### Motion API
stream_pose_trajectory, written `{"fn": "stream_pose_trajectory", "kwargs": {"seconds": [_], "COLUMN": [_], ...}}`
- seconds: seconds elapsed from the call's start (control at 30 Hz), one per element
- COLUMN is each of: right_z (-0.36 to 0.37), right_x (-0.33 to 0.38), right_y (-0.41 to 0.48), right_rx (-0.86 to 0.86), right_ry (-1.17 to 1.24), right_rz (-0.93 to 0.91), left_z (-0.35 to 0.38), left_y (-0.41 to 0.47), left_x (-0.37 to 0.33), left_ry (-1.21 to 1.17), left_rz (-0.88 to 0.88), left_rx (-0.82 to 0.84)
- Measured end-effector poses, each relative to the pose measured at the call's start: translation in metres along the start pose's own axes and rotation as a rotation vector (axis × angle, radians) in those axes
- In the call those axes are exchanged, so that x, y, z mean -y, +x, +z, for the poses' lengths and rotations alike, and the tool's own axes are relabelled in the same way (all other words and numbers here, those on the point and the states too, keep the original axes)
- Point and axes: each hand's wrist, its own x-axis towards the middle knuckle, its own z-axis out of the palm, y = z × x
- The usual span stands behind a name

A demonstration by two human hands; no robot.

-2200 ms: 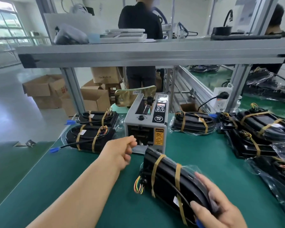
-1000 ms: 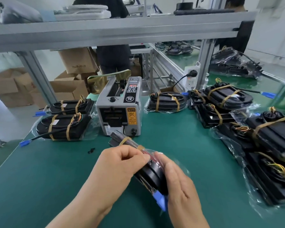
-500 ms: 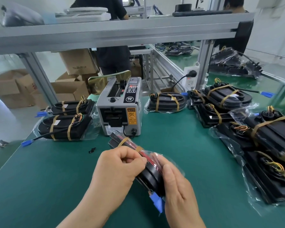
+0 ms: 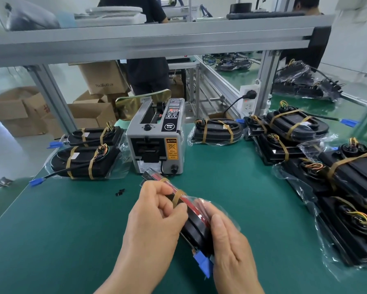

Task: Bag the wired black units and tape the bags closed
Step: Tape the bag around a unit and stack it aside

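A black wired unit (image 4: pixel 196 224) in a clear plastic bag stands on edge above the green mat, its red strip and tan bands facing up and a blue connector (image 4: pixel 202 262) at its near end. My left hand (image 4: pixel 155 217) curls over the unit's left side, thumb and forefinger pinched at the bag near a tan band. My right hand (image 4: pixel 231 245) lies against the right side with straight fingers. The grey tape dispenser (image 4: pixel 157 139) stands just behind.
Two bagged units (image 4: pixel 87 160) lie left of the dispenser, one (image 4: pixel 217 130) to its right, and several more (image 4: pixel 326 158) fill the right side of the mat (image 4: pixel 61 230). A small black part (image 4: pixel 120 192) lies on the mat. An aluminium shelf frame (image 4: pixel 148 39) spans overhead.
My left hand came from the dispenser to the bagged unit. The unit was turned from lying flat onto its edge, and both hands now close on it.
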Motion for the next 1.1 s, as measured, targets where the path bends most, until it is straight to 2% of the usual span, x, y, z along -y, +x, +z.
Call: {"fn": "stream_pose_trajectory", "kwargs": {"seconds": [0.17,0.3,0.5,0.63,0.77,0.83,0.97,1.1], "right_z": [0.000,-0.001,-0.004,-0.005,-0.011,-0.011,-0.012,-0.012], "right_x": [0.003,0.009,0.019,0.020,0.016,0.012,0.010,0.011], "right_y": [0.000,-0.001,0.004,0.007,0.009,0.009,0.011,0.013], "right_rx": [-0.031,-0.057,0.022,0.039,0.046,0.039,0.028,0.013], "right_ry": [-0.022,-0.033,0.036,0.034,0.002,-0.020,-0.055,-0.061], "right_rz": [0.004,0.034,0.112,0.107,0.030,0.007,0.001,0.035], "left_z": [-0.002,-0.010,-0.025,-0.029,-0.036,-0.037,-0.027,-0.017], "left_y": [0.003,0.006,0.021,0.036,0.068,0.092,0.133,0.155], "left_x": [0.001,0.002,-0.001,-0.002,0.002,0.011,0.023,0.028], "left_ry": [0.029,0.084,0.158,0.155,-0.132,-0.297,-0.568,-0.706], "left_rz": [0.018,0.062,0.087,0.106,-0.051,-0.193,-0.530,-0.672], "left_rx": [0.015,0.135,0.340,0.262,-0.036,-0.121,-0.098,-0.022]}}
